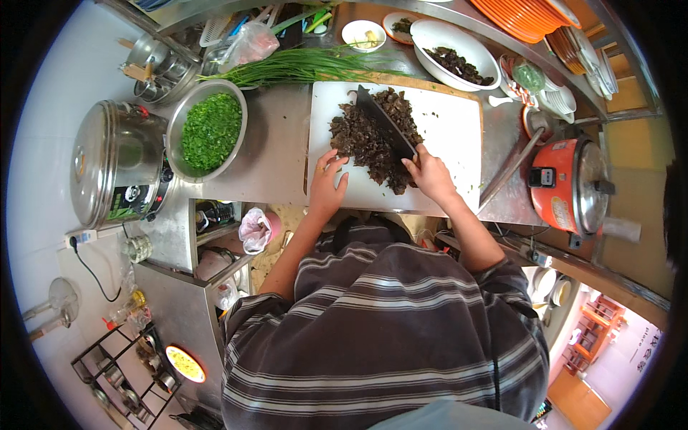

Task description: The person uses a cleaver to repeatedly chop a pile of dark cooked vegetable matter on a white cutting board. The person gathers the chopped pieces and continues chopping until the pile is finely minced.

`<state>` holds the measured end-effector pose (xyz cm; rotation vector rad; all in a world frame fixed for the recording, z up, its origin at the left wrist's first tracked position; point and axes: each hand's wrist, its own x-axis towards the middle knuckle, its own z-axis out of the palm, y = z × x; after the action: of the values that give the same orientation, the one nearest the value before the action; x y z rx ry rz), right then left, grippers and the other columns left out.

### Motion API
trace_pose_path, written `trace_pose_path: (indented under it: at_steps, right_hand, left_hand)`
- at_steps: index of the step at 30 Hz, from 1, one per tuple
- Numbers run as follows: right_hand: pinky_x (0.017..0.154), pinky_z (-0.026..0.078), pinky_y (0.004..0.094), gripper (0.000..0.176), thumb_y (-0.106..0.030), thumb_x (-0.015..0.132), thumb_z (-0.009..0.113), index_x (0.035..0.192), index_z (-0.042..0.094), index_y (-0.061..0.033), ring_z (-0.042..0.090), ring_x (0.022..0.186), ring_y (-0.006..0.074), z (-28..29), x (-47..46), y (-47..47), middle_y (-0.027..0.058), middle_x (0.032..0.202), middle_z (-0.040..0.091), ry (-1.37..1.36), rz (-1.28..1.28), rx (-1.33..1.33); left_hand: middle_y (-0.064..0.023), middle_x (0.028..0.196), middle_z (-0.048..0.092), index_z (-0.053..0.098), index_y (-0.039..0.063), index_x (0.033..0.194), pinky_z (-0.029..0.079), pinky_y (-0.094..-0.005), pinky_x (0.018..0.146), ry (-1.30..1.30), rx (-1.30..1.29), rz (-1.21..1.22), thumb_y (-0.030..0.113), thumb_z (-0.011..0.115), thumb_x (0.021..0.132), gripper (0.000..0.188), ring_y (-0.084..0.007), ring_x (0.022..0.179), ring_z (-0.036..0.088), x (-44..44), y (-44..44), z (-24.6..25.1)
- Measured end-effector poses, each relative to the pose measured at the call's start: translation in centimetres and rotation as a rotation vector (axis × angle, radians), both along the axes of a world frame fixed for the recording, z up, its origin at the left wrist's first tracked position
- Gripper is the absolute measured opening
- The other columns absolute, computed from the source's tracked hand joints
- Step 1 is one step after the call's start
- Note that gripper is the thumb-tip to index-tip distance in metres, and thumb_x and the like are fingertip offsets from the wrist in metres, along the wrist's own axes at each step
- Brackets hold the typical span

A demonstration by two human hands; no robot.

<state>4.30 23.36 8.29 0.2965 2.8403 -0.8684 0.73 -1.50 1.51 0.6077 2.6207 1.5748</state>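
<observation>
My right hand [430,174] grips the handle of a cleaver [388,122], its dark blade slanting away to the upper left. The blade lies across a heap of chopped dark wood ear fungus [371,158] on a white cutting board [454,126]. At the lower left of the heap, my left hand [327,185] rests over the board's edge, fingers apart and holding nothing. The fingertips are close to the fungus; whether they touch it I cannot tell. Small dark and green bits are scattered on the board.
Left stands a steel bowl [173,140] of chopped greens [212,131] beside a large steel pot [138,166]. Long green chives [301,67] lie behind the board, near a white bowl [427,35] holding more fungus [459,65]. A red rice cooker [556,185] stands right. Overhead runs a shelf [371,5].
</observation>
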Motion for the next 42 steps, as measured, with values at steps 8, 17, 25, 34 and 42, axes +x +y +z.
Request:
trace_pose_path:
  at_steps: [8,17,25,34,42]
  right_hand:
    - [0.057,0.049,0.0460,0.028,-0.023,0.089,0.062,0.094,0.046,0.0000,0.063,0.065,0.0402,-0.3,0.1,0.9,0.0177,0.066,0.062,0.045,-0.103,-0.107]
    - [0.058,0.049,0.0466,0.027,-0.023,0.090,0.061,0.090,0.045,-0.0013,0.063,0.066,0.0389,0.5,1.5,1.1,0.0150,0.065,0.062,-0.009,-0.192,-0.042]
    - [0.049,0.041,0.0347,0.027,-0.019,0.090,0.063,0.088,0.046,0.0029,0.051,0.047,0.0259,2.6,2.6,2.8,0.0123,0.054,0.048,0.092,-0.300,-0.228]
    - [0.054,0.046,0.0424,0.030,-0.023,0.090,0.061,0.093,0.047,0.0027,0.058,0.056,0.0369,-0.3,1.3,4.9,0.0172,0.059,0.055,0.044,-0.245,-0.105]
    - [0.057,0.048,0.0446,0.030,-0.025,0.090,0.062,0.095,0.048,0.0013,0.062,0.064,0.0389,0.4,2.7,2.3,0.0177,0.064,0.060,0.054,-0.204,-0.065]
  left_hand:
    - [-0.0136,0.132,0.046,0.060,0.006,0.116,0.042,-0.0370,0.096,-0.022,0.001,-0.006,0.005,0.062,0.082,0.034,-0.0292,0.113,0.052,0.2,0.3,0.3]
    - [-0.0133,0.131,0.046,0.060,0.007,0.114,0.044,-0.0379,0.094,-0.031,0.019,0.013,0.007,0.061,0.083,0.031,-0.0297,0.112,0.053,0.2,0.3,0.3]
    - [-0.0136,0.132,0.045,0.060,0.006,0.115,0.044,-0.0386,0.094,-0.026,0.013,-0.009,0.006,0.061,0.083,0.032,-0.0303,0.111,0.052,0.0,0.5,0.5]
    - [-0.0138,0.133,0.044,0.060,0.004,0.115,0.043,-0.0370,0.096,-0.022,0.027,-0.020,0.003,0.060,0.083,0.032,-0.0281,0.112,0.053,0.1,0.9,0.4]
    - [-0.0146,0.132,0.045,0.060,0.005,0.115,0.043,-0.0393,0.095,-0.018,0.022,-0.016,0.007,0.060,0.084,0.032,-0.0313,0.112,0.052,0.3,0.3,0.1]
